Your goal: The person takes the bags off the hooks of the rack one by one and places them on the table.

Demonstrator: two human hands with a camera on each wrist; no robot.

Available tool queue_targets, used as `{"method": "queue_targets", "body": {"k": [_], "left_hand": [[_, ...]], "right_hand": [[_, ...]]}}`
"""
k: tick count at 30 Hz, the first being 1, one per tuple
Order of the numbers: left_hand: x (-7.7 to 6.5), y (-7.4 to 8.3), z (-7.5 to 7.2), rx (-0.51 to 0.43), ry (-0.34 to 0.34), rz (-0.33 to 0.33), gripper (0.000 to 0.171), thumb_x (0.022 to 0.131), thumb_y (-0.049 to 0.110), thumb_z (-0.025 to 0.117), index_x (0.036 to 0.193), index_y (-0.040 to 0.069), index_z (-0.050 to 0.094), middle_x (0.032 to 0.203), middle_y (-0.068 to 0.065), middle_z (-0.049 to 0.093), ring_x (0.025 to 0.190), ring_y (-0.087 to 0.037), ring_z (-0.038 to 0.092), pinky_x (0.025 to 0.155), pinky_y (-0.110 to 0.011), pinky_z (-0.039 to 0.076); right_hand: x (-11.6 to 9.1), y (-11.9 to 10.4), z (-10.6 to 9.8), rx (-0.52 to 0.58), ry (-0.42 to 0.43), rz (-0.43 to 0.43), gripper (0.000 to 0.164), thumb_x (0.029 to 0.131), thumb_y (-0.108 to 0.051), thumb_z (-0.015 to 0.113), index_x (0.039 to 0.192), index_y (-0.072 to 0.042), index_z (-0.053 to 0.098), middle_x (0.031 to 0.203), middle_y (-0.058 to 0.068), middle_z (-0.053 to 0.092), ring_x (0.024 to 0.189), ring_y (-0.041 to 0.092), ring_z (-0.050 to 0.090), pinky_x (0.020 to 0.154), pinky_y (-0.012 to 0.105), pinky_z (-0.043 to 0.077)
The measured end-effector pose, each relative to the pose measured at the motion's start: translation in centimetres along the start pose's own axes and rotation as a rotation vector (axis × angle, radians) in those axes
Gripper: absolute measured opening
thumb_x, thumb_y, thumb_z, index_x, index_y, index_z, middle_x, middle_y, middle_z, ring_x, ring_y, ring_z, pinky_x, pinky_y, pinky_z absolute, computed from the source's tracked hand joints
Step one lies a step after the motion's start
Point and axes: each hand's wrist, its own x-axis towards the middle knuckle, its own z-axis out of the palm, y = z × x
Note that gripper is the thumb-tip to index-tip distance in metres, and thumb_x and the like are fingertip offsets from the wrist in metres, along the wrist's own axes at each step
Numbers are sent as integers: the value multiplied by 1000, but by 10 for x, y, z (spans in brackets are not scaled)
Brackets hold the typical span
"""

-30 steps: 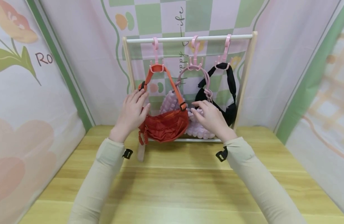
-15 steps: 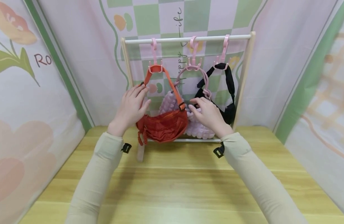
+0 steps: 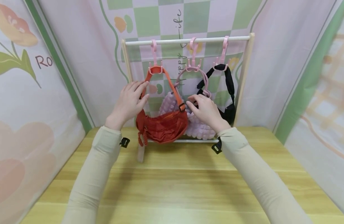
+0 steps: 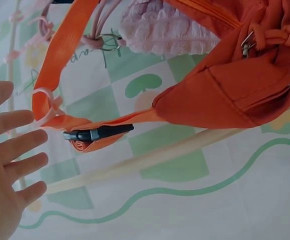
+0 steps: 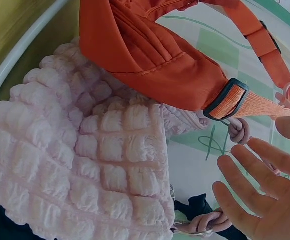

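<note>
An orange-red sling bag (image 3: 166,126) hangs by its strap (image 4: 67,45) from a pink hook (image 3: 154,53) at the left of a small rack. My left hand (image 3: 130,99), fingers extended, is beside that strap and covers its buckle in the head view; the left wrist view shows the black buckle (image 4: 97,134) apart from the fingertips. With fingers spread and nothing in them, my right hand (image 5: 264,195) is near the sling bag's strap adjuster (image 5: 226,99). In the head view it overlaps a pale pink puffy bag (image 3: 199,129) hanging from the middle hook.
A black bag (image 3: 230,113) hangs on the right-hand hook (image 3: 224,49). The rack has a white top bar (image 3: 174,40) and wooden side posts (image 3: 243,74). It stands at the back of a wooden table (image 3: 172,186), with printed curtains (image 3: 311,93) around it.
My left hand has risen a little along the orange strap. The right hand has shifted slightly up and to the left. All three bags still hang from the same hooks.
</note>
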Motion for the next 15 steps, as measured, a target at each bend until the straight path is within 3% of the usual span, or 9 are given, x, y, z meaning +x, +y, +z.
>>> {"method": "queue_targets", "body": {"k": [15], "left_hand": [[16,-6,-14,37,-32,30,50,98,34,47,142,12,44,142,-13,46,133,-31,38,113,-48,25]], "right_hand": [[16,-3,-1,-37,-8,4,35,98,-41,47,112,-14,64,105,6,65,94,24,63,79,43,50]]}}
